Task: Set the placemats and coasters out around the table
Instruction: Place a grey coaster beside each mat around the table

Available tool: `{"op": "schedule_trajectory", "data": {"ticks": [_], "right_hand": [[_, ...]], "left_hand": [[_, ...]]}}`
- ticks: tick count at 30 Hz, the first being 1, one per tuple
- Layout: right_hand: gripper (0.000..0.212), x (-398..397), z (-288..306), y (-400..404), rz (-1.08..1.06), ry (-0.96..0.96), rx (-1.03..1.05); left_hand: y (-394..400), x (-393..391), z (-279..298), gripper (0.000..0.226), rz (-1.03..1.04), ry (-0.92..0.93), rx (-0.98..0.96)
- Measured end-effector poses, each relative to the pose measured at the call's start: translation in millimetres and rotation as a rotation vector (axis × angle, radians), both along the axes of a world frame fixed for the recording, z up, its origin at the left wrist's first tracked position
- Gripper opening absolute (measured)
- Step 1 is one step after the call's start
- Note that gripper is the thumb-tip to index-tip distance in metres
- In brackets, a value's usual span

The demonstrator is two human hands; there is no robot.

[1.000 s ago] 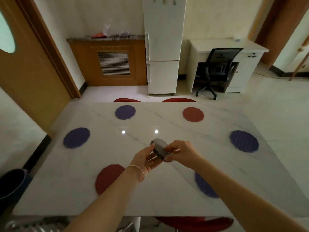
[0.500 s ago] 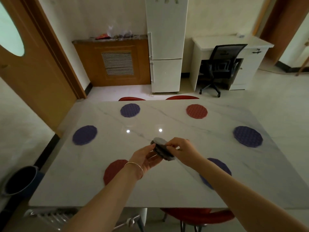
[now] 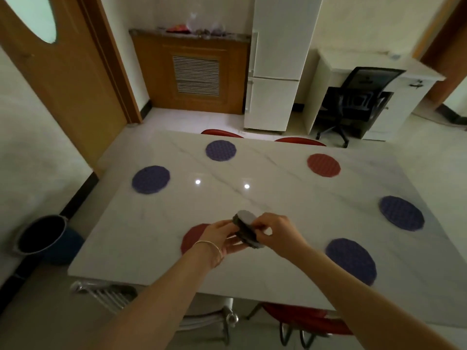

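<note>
While both hands meet above the near middle of the white marble table [image 3: 278, 198], a small stack of grey coasters [image 3: 247, 229] sits between them, tilted on edge. The left hand [image 3: 221, 238] cups the stack from below with its fingers curled under it, and the right hand [image 3: 275, 232] pinches the top of the stack between thumb and fingers. How many coasters are in the stack is hard to tell, since the hands cover most of it and the picture is blurred there.

Six round placemats lie around the table. A red placemat [image 3: 193, 237] near the front edge is partly hidden behind the left wrist, which wears a thin bracelet [image 3: 213, 250]. A purple placemat [image 3: 351, 260] lies just right of the right forearm. Another purple one [image 3: 401, 212] is at the right end, one [image 3: 150, 179] at the left end, and a purple [image 3: 220, 150] and a red one [image 3: 323, 165] along the far side. Red chairs [image 3: 307, 318] show only as slivers beyond the far edge and below the near one. A dark bucket [image 3: 40, 234] stands on the floor at left.
</note>
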State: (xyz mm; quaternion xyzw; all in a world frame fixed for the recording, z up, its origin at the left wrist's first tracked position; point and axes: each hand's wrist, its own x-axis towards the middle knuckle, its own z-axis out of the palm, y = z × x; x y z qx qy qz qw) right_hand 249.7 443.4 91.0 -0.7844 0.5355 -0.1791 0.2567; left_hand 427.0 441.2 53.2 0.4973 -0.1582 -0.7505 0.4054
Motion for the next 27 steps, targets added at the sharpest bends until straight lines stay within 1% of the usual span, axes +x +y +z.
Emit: {"op": "schedule_trajectory", "data": {"ticks": [3,5,10,13,15,18,19,20,23,25,27], "right_hand": [[0.011,21,-17,-2,-0.024,0.045,-0.012],[0.012,27,-30,-7,-0.103,0.059,0.005],[0.014,22,-60,-10,-0.382,0.015,0.059],[0.014,20,-72,-7,-0.455,0.048,0.041],[0.011,20,-80,-5,-0.442,0.127,-0.01],[0.004,25,-90,5,-0.294,0.322,-0.116],[0.007,26,-95,10,-0.252,0.354,-0.14],[0.01,27,-101,15,-0.213,0.38,-0.146],[0.014,30,-116,33,-0.11,0.532,-0.062],[0.019,27,-125,41,-0.108,0.48,-0.046],[0.022,24,-133,49,-0.127,0.477,-0.003]], "left_hand": [[4,21,-8,0.014,0.072,-0.041,0.092],[6,37,-14,0.008,0.104,-0.097,0.122],[8,75,-24,0.014,0.157,-0.167,0.163],[4,86,-26,0.014,0.19,-0.173,0.165],[1,91,-27,0.013,0.195,-0.182,0.155],[-3,94,-28,0.016,0.19,-0.195,0.137],[-4,95,-28,0.016,0.185,-0.196,0.133],[-5,95,-28,0.015,0.176,-0.199,0.13],[-8,97,-30,0.014,0.154,-0.199,0.128],[-11,96,-32,0.015,0.151,-0.191,0.127],[-13,95,-34,0.014,0.139,-0.19,0.117]]}}
